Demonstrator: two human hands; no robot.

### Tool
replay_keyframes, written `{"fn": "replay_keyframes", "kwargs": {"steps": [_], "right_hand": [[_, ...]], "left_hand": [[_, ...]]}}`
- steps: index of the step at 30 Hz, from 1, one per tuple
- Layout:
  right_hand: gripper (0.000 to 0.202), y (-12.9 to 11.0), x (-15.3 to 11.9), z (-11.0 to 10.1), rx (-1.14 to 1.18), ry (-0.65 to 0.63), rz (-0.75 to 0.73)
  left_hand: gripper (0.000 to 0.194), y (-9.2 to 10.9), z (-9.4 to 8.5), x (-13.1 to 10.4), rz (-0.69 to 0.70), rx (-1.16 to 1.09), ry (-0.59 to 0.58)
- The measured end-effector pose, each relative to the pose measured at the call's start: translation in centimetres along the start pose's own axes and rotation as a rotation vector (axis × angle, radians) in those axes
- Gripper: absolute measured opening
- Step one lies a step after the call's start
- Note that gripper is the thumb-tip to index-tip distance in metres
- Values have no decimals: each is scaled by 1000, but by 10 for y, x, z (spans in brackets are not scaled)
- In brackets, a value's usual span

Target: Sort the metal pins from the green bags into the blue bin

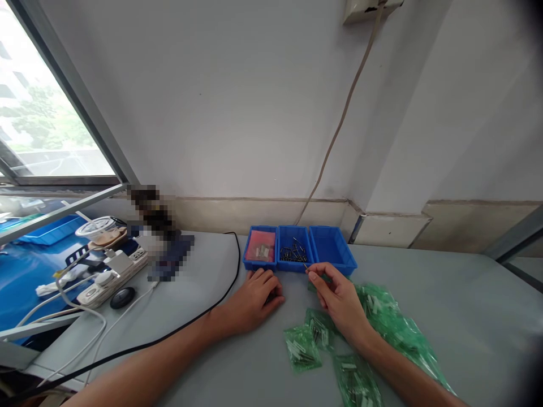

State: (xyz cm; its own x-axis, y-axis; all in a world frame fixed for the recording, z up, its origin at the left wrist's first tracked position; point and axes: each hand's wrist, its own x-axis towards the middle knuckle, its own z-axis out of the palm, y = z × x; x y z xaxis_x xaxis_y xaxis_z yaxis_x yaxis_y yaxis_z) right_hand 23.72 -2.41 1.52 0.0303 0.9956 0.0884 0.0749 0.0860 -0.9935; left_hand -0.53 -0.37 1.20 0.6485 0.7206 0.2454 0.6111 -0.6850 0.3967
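Head view: the step in hand appears to be the handling of single small parts at the row of blue bins, center of the frame. The right hand (334, 294), right of center, has thumb and index finger pinched narrow on a small metal part (306, 267); the part protrudes past the fingertips at the front edge of the middle bin (292, 267). Its exact shape is too small to tell. Dark metal pins (293, 251) lie loose in that bin. The left hand (254, 299), left of the right hand, rests palm down on the gray table (428, 305), fingers half curled, fingertips close to the front wall of the left bin (259, 265); whether it grips anything cannot be told. The left bin contains a pink packet (261, 244). The right bin (330, 247) stands directly beside the middle one. Small green bags (302, 347) lie at lower center, and a larger green bag (401, 325) lies at lower right, partly behind the right forearm. The next move calls, in judgement, for a firm fingertip pinch, since so slender a part could slip or turn.
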Motion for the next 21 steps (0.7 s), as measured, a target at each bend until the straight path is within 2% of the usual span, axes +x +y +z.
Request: {"fn": "replay_keyframes", "kwargs": {"steps": [8, 16, 21], "right_hand": [[45, -4, -1, 0, 37, 20, -6], [47, -13, -3, 2, 146, -62, 87], [41, -13, -8, 4, 29, -53, 18]], "left_hand": [[12, -2, 0, -1, 9, 2, -3], [12, -3, 3, 0, 9, 8, 3], [12, -5, 3, 0, 23, 6, 4]]}}
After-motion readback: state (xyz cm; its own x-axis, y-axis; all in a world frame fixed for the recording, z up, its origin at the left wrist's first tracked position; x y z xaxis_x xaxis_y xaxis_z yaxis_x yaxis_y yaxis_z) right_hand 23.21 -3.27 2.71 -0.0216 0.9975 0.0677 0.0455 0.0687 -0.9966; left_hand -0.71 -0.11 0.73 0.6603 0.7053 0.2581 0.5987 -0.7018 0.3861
